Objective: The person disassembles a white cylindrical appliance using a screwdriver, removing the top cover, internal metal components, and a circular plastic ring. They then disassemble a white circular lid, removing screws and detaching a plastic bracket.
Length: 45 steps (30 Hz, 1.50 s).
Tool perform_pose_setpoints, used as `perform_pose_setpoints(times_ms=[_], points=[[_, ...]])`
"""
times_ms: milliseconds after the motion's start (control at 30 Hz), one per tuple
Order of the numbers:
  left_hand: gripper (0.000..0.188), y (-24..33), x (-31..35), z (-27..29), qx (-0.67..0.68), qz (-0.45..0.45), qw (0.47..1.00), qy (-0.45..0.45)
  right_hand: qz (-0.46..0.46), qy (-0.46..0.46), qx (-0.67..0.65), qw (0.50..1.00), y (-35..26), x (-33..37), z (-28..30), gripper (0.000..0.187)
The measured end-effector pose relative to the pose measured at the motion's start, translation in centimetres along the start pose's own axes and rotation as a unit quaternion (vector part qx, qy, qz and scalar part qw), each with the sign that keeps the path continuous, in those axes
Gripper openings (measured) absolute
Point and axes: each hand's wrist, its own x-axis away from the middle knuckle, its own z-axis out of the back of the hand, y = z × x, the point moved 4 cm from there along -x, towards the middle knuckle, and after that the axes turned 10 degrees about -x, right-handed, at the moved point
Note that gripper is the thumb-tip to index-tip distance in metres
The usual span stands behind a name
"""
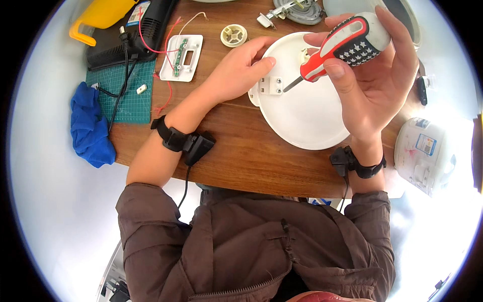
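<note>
In right fingers, gripped: star-handled screwdriver. In left fingers, pinched: rim of white disc. On appliance: blue-edged label, illegible.

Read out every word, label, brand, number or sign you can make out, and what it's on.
No words or numbers are readable.
Screwdriver handle: white stars on black.
Black box: label, too small to read.
White container: label, too small to read.
</note>
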Motion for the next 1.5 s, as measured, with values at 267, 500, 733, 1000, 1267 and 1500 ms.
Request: perform_pose_setpoints(times_ms=[267, 500, 733, 1000, 1267, 1500], points=[[0.049, 0.2, -0.2, -0.1, -0.041, 0.008, 0.999, 0.005, 0.076, -0.017, -0.052, 0.996, 2.8, 0.4, 1.1, 0.087], [0.05, 0.2, -0.3, 0.1, -0.069, 0.016, 0.998, 0.004, 0.018, 0.017, -0.096, 0.995, 2.2, 0.4, 0.2, 0.084], [0.042, 0.3, -0.3, -0.2, -0.067, -0.017, 0.997, 0.038, 0.149, -0.166, 0.017, 0.975, 2.6, -1.5, 1.3, 0.078], [0.04, -0.3, -0.3, -1.0, -0.024, 0.011, 0.999, 0.019, 0.103, -0.118, -0.015, 0.988, 0.8, -0.7, 0.4, 0.058], [0.041, 0.7, -0.1, -1.1, -0.041, -0.003, 0.998, 0.048, 0.106, -0.082, -0.005, 0.991, 1.3, 0.1, -0.6, 0.06], [0.041, 0.0, -0.1, -1.0, -0.047, -0.006, 0.998, 0.046, 0.001, 0.014, -0.076, 0.997, -0.1, 0.3, -1.7, 0.064]])
